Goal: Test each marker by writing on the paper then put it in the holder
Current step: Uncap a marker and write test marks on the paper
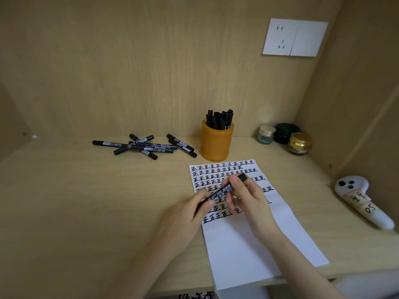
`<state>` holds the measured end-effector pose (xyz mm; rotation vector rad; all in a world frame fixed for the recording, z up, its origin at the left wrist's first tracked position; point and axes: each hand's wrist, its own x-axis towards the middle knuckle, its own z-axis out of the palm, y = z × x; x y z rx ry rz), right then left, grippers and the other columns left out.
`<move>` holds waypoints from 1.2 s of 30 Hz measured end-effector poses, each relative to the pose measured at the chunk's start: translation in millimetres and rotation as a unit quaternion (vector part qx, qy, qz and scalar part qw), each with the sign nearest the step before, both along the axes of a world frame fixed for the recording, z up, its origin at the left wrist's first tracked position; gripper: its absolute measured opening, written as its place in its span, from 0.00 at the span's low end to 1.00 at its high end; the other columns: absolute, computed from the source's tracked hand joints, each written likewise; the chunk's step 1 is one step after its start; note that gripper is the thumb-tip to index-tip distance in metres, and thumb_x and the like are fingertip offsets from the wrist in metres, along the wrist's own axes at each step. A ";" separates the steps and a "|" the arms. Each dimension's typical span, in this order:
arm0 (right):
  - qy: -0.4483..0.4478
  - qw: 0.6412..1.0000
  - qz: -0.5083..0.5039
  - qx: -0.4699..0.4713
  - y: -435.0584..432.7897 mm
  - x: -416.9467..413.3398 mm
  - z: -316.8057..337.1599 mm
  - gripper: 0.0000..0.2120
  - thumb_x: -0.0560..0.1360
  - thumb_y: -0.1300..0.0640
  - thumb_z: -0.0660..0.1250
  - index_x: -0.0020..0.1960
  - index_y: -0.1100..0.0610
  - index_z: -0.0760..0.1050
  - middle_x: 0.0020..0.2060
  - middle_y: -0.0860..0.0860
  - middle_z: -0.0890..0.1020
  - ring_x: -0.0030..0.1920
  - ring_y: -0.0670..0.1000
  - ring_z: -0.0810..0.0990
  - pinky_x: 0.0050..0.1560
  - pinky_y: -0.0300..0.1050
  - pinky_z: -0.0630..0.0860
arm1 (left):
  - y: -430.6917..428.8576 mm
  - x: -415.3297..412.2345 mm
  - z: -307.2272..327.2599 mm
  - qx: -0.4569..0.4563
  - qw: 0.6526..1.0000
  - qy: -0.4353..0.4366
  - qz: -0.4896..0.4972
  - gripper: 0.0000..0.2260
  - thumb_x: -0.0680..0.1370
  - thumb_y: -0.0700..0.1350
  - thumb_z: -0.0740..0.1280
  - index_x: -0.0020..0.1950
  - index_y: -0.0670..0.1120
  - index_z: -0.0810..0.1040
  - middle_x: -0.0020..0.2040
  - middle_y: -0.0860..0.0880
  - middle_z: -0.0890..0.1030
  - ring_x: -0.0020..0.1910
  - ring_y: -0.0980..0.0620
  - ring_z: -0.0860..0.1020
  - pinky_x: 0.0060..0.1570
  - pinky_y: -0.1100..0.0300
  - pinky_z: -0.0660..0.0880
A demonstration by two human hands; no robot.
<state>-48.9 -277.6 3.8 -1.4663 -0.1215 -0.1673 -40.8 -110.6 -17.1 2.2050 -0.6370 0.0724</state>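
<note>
Over desk point(108, 201) and paper point(237, 244), left hand point(183, 221) and right hand point(252, 199) pinch 1 marker point(222, 190), seemingly capped.

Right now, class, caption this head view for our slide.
Left hand and right hand grip a marker above the half-filled paper.

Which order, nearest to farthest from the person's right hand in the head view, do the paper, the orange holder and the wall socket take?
1. paper, directly under the right hand.
2. orange holder, farther back and slightly left.
3. wall socket, high up, to the right.
</note>
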 end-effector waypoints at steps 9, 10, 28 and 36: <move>0.050 0.996 -0.049 0.059 -32.5 -0.2 -5.5 0.08 0.74 0.59 0.70 0.38 0.56 0.73 0.23 0.51 0.70 0.23 0.51 0.69 0.26 0.41 0.62 | -8.0 -10.6 -4.3 -0.026 0.999 0.022 0.018 0.10 0.75 0.62 0.61 0.52 0.61 0.69 0.32 0.57 0.73 0.29 0.61 0.71 0.30 0.65 0.64; 0.046 0.994 -0.076 0.064 -43.8 -0.2 -3.7 0.05 0.75 0.58 0.68 0.42 0.57 0.76 0.24 0.51 0.72 0.25 0.51 0.72 0.26 0.41 0.63 | -5.9 -12.5 -6.1 -0.022 0.999 0.024 0.022 0.09 0.75 0.62 0.62 0.51 0.61 0.70 0.30 0.57 0.72 0.28 0.62 0.70 0.29 0.67 0.62; 0.081 0.961 -0.261 -0.048 -106.6 6.0 -18.6 0.12 0.76 0.54 0.68 0.38 0.61 0.77 0.25 0.58 0.78 0.23 0.48 0.72 0.23 0.36 0.64 | 0.5 -17.0 -13.3 0.135 0.988 -0.017 0.074 0.18 0.70 0.68 0.63 0.56 0.62 0.74 0.27 0.55 0.70 0.28 0.59 0.71 0.30 0.69 0.66; 0.096 0.945 -0.293 -0.106 -110.2 12.1 -27.3 0.16 0.73 0.55 0.71 0.32 0.56 0.68 0.26 0.54 0.69 0.26 0.50 0.65 0.31 0.44 0.63 | 0.7 -16.6 -14.9 0.131 0.989 -0.030 0.068 0.19 0.70 0.68 0.62 0.56 0.62 0.74 0.27 0.55 0.70 0.26 0.58 0.70 0.28 0.69 0.64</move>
